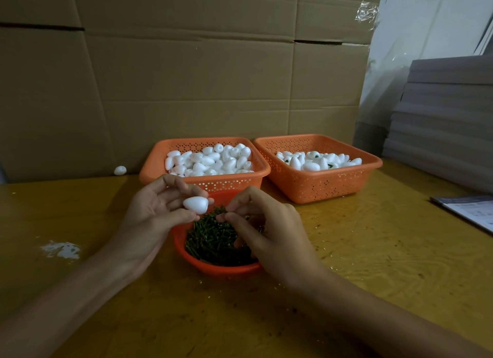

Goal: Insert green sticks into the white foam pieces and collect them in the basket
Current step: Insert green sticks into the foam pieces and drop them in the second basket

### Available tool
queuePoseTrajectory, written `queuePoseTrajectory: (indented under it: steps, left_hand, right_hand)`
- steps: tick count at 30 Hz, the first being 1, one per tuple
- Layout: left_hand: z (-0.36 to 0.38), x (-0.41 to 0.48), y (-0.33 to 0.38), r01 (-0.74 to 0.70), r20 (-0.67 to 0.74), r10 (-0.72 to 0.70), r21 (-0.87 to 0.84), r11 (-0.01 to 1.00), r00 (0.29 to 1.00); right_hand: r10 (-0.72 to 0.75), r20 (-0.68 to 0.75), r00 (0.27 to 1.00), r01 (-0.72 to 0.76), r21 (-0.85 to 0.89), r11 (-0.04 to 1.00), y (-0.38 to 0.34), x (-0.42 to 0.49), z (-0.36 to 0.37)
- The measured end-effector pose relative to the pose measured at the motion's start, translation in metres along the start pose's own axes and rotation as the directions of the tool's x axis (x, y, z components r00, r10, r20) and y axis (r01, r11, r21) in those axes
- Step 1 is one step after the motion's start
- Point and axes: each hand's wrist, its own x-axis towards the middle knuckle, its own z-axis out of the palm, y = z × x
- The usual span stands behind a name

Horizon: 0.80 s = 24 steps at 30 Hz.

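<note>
Remaining: feed basket (234, 182) heaped with blanks (210, 158), 12 o'clock.
Done: output basket (320, 186) part-filled, 1 o'clock.
Left hand (152, 210): foam (196, 204) gripped.
Right hand (272, 232): sticks (210, 240) pinched by fingertips (222, 218).

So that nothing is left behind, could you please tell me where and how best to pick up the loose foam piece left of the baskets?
Pinch the loose foam piece across its rounded middle, coming from above and the near side: it lies on the table right by the cardboard wall, which likely blocks the far side. Grip lightly; foam probably dents.
</note>
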Motion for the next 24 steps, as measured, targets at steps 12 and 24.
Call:
queuePoseTrajectory:
  steps: [12,24]
  left_hand:
    - [-0.0008,-0.0009,0.0000,0.008,-0.017,-0.008,0.009,1.000,1.000]
    - [0.0039,-0.0035,0.0041,0.008,0.001,-0.008,0.085,0.996,1.000]
  right_hand:
    - [0.023,-0.016,1.000,-0.023,-0.015,1.000,0.0007,0.0012,-0.0002]
    - [0.024,-0.007,1.000,-0.024,-0.001,1.000,-0.0011,0.0006,-0.0002]
